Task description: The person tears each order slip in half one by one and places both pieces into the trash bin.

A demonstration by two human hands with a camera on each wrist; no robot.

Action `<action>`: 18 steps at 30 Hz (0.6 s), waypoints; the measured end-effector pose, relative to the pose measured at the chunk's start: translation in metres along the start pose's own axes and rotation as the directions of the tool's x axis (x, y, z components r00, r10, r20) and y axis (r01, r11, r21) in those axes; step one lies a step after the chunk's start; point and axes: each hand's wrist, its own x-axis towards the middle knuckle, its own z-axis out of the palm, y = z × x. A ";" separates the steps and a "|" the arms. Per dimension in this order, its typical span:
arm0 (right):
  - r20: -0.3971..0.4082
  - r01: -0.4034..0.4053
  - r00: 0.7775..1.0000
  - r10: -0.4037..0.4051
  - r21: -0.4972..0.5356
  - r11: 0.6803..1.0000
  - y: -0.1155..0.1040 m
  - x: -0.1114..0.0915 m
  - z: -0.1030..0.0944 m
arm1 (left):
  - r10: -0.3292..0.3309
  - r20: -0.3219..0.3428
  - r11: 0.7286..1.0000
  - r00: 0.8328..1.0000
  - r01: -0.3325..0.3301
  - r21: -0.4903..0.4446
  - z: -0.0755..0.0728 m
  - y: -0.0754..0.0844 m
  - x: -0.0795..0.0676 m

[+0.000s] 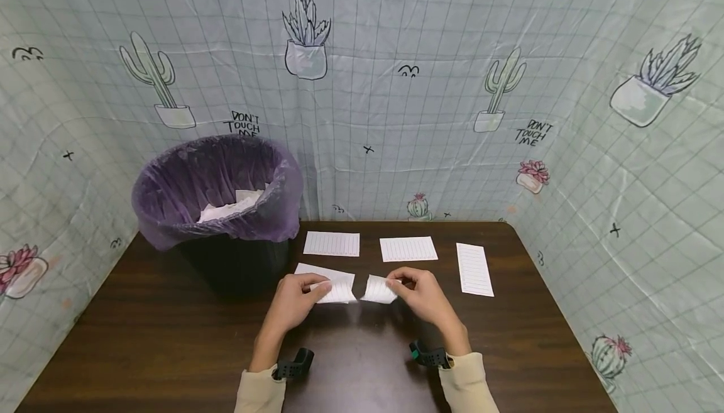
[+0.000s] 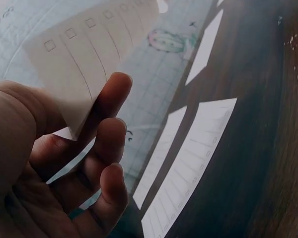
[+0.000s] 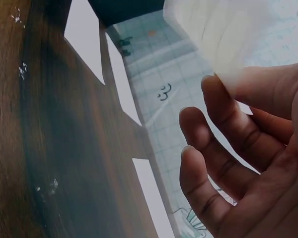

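Observation:
My left hand (image 1: 295,298) pinches a lined piece of paper (image 1: 338,291) between thumb and index finger, the other fingers loosely bent. Printed checkboxes run along its edge in the left wrist view. Opposite it, my right hand (image 1: 423,297) pinches a smaller piece of lined paper (image 1: 377,289) the same way. Their facing edges look ragged, with a narrow gap between; whether they still join at the bottom, I cannot tell. Both pieces are held above the table. Behind the left piece, a paper slip (image 1: 310,269) lies on the table, partly hidden.
On the dark wooden table (image 1: 170,344) lie more lined slips: one at back left (image 1: 331,244), another slip (image 1: 408,249) at back centre, and an angled slip (image 1: 475,269) at right. A black bin with a purple liner (image 1: 170,180) stands at left, holding white paper scraps (image 1: 232,207).

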 end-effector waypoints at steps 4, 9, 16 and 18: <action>-0.022 -0.009 1.000 0.010 0.007 1.000 0.002 0.001 -0.003 | 0.004 -0.005 1.000 1.000 -0.004 0.010 -0.004 -0.001 0.001; -0.036 -0.021 0.999 0.021 -0.001 1.000 0.004 0.000 -0.005 | -0.011 -0.010 1.000 1.000 0.011 0.015 -0.005 -0.004 0.000; -0.069 -0.030 0.997 0.029 -0.009 1.000 0.008 0.001 -0.009 | -0.023 -0.033 0.999 0.999 0.024 0.034 -0.009 -0.004 0.001; -0.073 -0.030 0.997 0.029 -0.008 1.000 0.008 0.002 -0.010 | -0.010 -0.035 0.999 0.999 0.011 0.037 -0.010 -0.004 0.001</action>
